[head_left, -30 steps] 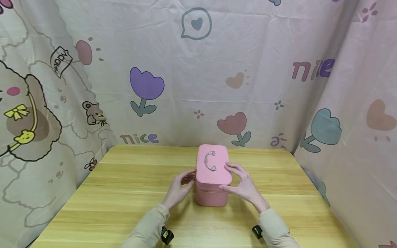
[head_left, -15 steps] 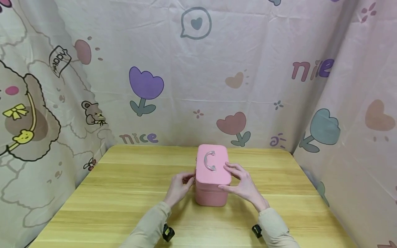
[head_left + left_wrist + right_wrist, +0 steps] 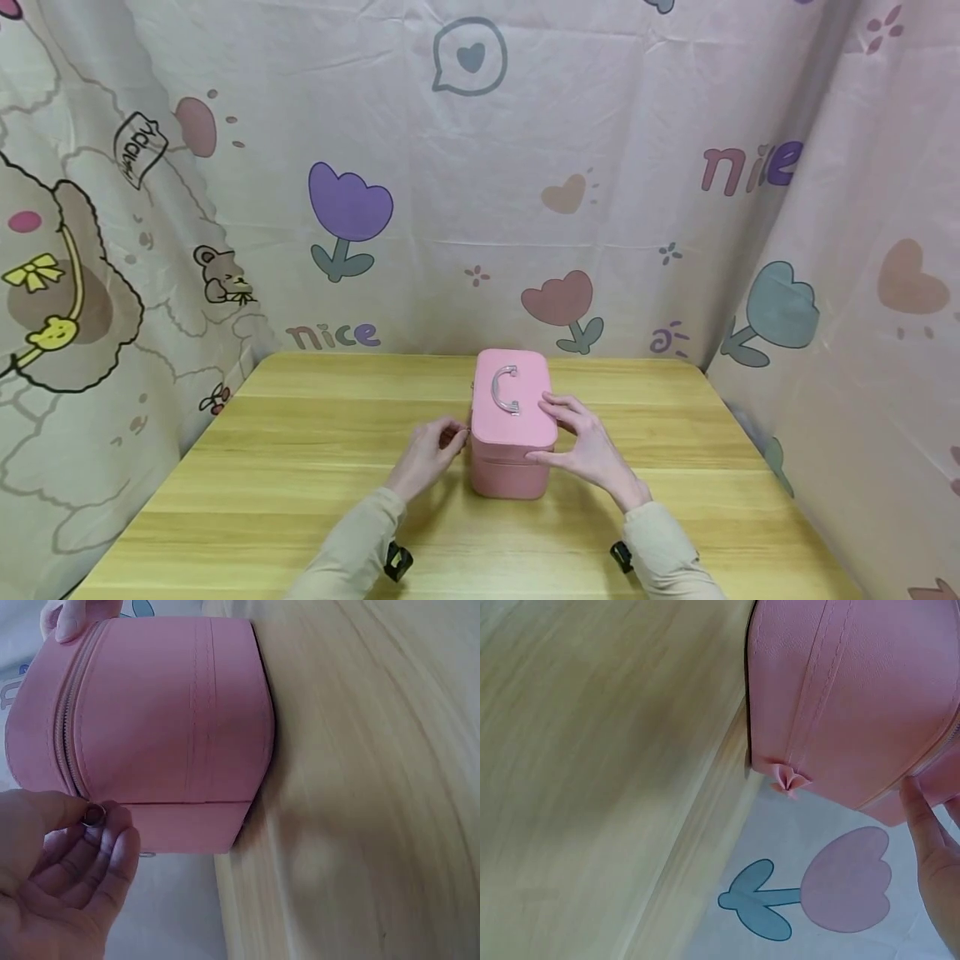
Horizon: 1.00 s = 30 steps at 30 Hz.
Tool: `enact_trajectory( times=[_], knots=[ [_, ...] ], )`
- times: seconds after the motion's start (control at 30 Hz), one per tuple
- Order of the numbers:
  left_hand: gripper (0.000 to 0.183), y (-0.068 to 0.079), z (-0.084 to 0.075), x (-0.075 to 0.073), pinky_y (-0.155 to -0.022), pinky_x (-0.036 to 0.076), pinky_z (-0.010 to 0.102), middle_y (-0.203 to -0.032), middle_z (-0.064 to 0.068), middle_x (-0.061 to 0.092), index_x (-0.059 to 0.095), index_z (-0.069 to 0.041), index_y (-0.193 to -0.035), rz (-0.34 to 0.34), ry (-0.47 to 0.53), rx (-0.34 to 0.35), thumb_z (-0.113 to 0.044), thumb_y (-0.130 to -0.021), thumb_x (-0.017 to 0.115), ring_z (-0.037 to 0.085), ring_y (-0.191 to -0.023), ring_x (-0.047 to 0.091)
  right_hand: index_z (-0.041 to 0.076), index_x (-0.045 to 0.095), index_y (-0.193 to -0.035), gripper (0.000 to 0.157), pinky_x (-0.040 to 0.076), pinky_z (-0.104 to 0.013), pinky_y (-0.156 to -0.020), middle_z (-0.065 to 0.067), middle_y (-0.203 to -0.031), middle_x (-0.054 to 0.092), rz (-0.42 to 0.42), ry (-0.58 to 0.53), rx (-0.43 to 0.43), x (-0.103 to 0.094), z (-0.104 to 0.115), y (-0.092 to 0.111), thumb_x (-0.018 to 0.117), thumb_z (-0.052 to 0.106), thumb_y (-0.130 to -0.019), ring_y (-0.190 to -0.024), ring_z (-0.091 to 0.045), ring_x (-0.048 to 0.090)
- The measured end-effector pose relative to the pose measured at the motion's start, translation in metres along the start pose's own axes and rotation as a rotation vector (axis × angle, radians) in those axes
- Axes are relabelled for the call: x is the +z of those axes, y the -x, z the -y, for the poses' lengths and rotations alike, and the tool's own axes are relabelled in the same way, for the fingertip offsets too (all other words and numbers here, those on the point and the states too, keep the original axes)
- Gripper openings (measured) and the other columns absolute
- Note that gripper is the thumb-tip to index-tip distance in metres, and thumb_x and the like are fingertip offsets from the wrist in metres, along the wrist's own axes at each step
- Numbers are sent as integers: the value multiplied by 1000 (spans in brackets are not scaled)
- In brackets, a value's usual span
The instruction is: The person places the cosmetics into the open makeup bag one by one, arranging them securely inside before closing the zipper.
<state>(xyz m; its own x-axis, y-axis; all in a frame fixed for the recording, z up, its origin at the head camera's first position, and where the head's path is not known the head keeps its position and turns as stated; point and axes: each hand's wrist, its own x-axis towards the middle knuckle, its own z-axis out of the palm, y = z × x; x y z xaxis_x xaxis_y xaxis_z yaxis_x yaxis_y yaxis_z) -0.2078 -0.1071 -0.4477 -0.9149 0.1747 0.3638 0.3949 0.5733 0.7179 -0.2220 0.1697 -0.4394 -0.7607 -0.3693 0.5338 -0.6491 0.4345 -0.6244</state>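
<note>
A pink zip-up vanity case (image 3: 513, 479) stands upright on the table, its lid down and a silver handle (image 3: 497, 392) on top. At its left side, my left hand (image 3: 423, 458) pinches a small ring-shaped zipper pull (image 3: 93, 816) between thumb and fingers. The zipper (image 3: 66, 727) runs round the case just below the lid, as the left wrist view shows. My right hand (image 3: 592, 450) rests on the near right corner, fingers spread on the lid's edge and thumb against the front. In the right wrist view one finger (image 3: 922, 825) touches the case beside the zipper.
The wooden table (image 3: 300, 483) extends around the case. A printed curtain (image 3: 450, 167) hangs behind it and along both sides. A small pink bow (image 3: 787, 780) sticks out from the case's side. Black wrist cameras (image 3: 398, 561) hang under both sleeves.
My left fingers have drawn closer together at the zipper pull, and the hand has shifted slightly. My right hand keeps its place on the case. The view has turned very slightly.
</note>
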Motion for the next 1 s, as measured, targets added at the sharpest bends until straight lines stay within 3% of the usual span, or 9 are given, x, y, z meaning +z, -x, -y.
enact_trajectory(
  times=[0.23, 0.57, 1.0],
  knots=[
    [7, 0, -1, -8, -64, 53, 18, -82, 7, 74, 73, -2, -95, 47, -73, 130, -3, -93, 66, 2, -70, 58, -2, 63, -132, 75, 56, -38, -99, -16, -138, 60, -16, 11, -6, -1, 5, 0, 94, 22, -68, -123, -34, 64],
    [6, 6, 5, -16, -56, 51, 17, -73, 2, 69, 71, -1, -86, 132, -83, 350, 1, -89, 67, -5, -66, 52, 0, 64, -132, 76, 56, -36, -99, -13, -137, 61, -21, 36, 7, -1, 3, -1, 95, 26, -67, -124, -32, 63],
    [4, 12, 1, -20, -59, 51, 12, -77, 3, 71, 72, -1, -92, 242, -112, 449, 1, -90, 68, -5, -68, 54, 2, 64, -133, 77, 56, -33, -100, -10, -138, 61, -14, 30, 37, 0, 0, 0, 95, 27, -67, -127, -29, 61]
  ],
)
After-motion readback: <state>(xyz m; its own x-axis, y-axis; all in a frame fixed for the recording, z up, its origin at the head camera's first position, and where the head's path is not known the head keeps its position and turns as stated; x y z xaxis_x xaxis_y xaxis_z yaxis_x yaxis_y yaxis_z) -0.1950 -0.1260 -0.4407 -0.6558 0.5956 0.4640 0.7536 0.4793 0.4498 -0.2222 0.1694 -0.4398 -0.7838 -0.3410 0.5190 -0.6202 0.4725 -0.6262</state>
